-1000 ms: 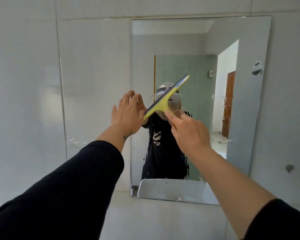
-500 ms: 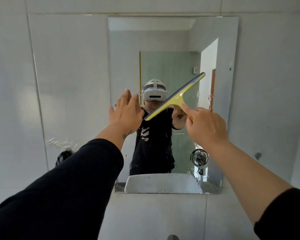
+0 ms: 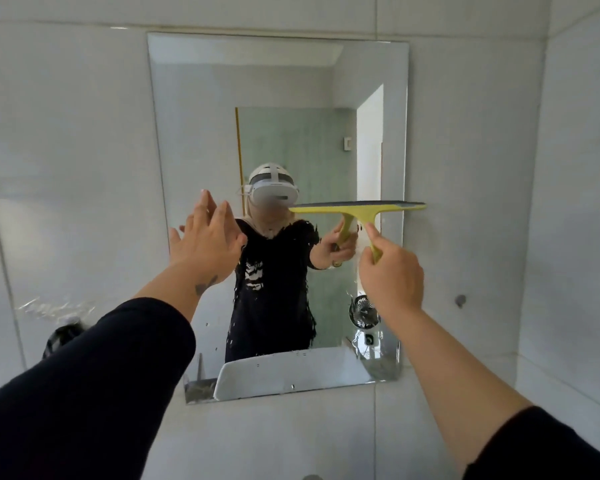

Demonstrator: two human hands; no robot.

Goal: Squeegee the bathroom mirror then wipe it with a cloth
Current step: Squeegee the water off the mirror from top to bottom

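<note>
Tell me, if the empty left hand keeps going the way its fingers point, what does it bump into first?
Probably the mirror. The left hand is open, fingers pointing up and forward at the mirror's left edge, with nothing in between. Depth is hard to judge, so it may already be touching the glass.

Pale tiled wall (image 3: 77, 140) carries a small dark hook (image 3: 460, 300) at right.
</note>
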